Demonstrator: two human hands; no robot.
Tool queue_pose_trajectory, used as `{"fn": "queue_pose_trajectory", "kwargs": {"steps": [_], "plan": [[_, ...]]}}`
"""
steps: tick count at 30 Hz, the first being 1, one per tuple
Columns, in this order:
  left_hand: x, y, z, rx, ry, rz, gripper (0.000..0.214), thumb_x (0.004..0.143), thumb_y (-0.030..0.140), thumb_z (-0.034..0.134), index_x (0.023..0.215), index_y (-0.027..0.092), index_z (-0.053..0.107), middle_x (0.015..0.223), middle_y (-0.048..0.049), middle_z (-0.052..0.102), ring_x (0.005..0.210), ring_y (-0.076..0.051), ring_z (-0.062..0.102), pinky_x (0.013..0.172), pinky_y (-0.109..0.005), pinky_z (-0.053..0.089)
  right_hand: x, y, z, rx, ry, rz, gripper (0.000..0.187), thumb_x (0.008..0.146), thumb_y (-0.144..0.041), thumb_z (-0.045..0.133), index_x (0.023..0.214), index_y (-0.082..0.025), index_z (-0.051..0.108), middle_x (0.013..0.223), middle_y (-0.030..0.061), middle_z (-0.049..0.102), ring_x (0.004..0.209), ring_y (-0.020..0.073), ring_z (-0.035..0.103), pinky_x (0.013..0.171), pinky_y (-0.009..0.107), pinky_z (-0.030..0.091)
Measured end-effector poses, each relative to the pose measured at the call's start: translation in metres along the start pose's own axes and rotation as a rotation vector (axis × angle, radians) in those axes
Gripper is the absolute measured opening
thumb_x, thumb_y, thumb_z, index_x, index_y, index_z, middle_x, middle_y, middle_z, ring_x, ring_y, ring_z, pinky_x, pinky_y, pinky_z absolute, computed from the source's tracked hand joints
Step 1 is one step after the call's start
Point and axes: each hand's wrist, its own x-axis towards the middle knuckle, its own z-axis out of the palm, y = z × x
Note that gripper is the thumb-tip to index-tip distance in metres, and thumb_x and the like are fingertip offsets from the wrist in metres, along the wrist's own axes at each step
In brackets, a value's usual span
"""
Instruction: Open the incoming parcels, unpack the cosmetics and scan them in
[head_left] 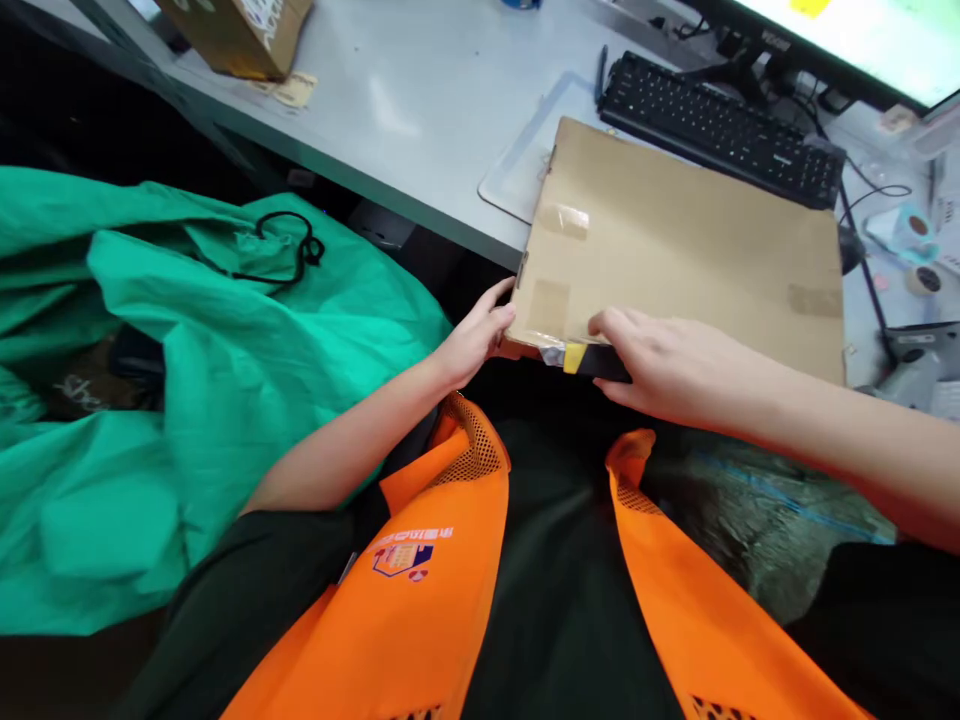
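Note:
A flat brown cardboard parcel (697, 245) lies on the grey desk (420, 110), its near edge sticking out over the desk's front. Patches of clear tape and a yellow tag mark that near edge. My left hand (476, 340) holds the parcel's near left corner, fingers curled round it. My right hand (671, 365) rests on the near edge, fingers bent over the top and thumb below.
A black keyboard (720, 125) lies behind the parcel, under a monitor (840, 40). A white mat (521, 160) pokes out beneath the parcel. A brown box (240, 35) stands far left on the desk. A big green sack (187, 380) fills the left. Tape rolls (919, 235) sit right.

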Motion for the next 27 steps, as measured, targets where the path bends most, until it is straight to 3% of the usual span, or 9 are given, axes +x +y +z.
{"fn": "queue_pose_trajectory", "kwargs": {"steps": [2,5,10,14,20,23,27], "plan": [[0.006,0.001,0.000,0.033,-0.007,0.003,0.069,0.089,0.050,0.080,0.150,0.028,0.056,0.129,-0.0118,0.072,0.095,-0.030,0.076,0.082,-0.048,0.068,0.001,0.002,-0.002,0.080,0.001,-0.048,0.030,0.099,-0.036,0.064,0.122,-0.016,0.063,0.105,0.0111,0.073,0.080,0.0220,0.068,0.066,0.030,0.042],[0.014,0.002,0.004,0.076,0.000,0.037,0.069,0.092,0.048,0.077,0.152,0.025,0.052,0.118,-0.0104,0.073,0.098,-0.029,0.076,0.092,-0.050,0.066,0.005,-0.004,-0.008,0.058,-0.019,-0.061,0.027,0.108,-0.037,0.052,0.116,-0.016,0.067,0.098,0.0109,0.076,0.077,0.0213,0.069,0.066,0.030,0.042],[0.019,0.001,0.010,0.117,0.010,0.078,0.066,0.098,0.044,0.071,0.155,0.022,0.046,0.113,-0.0094,0.073,0.109,-0.030,0.075,0.107,-0.055,0.059,0.016,-0.019,-0.016,-0.132,-0.097,-0.007,0.035,0.112,-0.037,0.046,0.132,-0.016,0.066,0.092,0.0092,0.078,0.065,0.0202,0.066,0.058,0.031,0.032],[0.017,0.002,0.009,0.094,-0.030,0.089,0.066,0.098,0.045,0.071,0.155,0.022,0.046,0.119,-0.0110,0.074,0.116,-0.031,0.074,0.110,-0.055,0.058,0.020,-0.027,-0.023,-0.200,-0.155,-0.037,0.035,0.109,-0.027,0.048,0.138,-0.017,0.064,0.098,0.0103,0.079,0.066,0.0199,0.067,0.058,0.031,0.031],[0.016,0.004,0.011,0.087,-0.031,0.096,0.073,0.093,0.049,0.076,0.152,0.017,0.048,0.118,-0.0150,0.075,0.116,-0.036,0.074,0.106,-0.055,0.060,0.018,-0.048,-0.041,-0.277,-0.190,0.004,0.041,0.098,-0.010,0.052,0.136,-0.013,0.066,0.084,0.0101,0.076,0.064,0.0222,0.066,0.059,0.033,0.032],[0.020,0.004,0.010,0.081,0.007,0.110,0.073,0.089,0.048,0.080,0.148,0.016,0.053,0.120,-0.0160,0.075,0.124,-0.040,0.071,0.110,-0.056,0.057,0.008,-0.041,-0.041,-0.243,-0.186,0.039,0.040,0.097,-0.014,0.054,0.133,-0.017,0.070,0.081,0.0100,0.076,0.067,0.0247,0.068,0.060,0.034,0.035],[0.031,0.009,0.007,0.087,0.052,0.136,0.063,0.086,0.046,0.080,0.139,0.016,0.062,0.130,-0.0147,0.074,0.134,-0.038,0.065,0.115,-0.051,0.056,-0.024,-0.012,-0.028,-0.206,-0.197,0.109,0.039,0.097,-0.019,0.053,0.130,-0.022,0.074,0.078,0.0093,0.075,0.066,0.0251,0.067,0.058,0.035,0.033]]}}
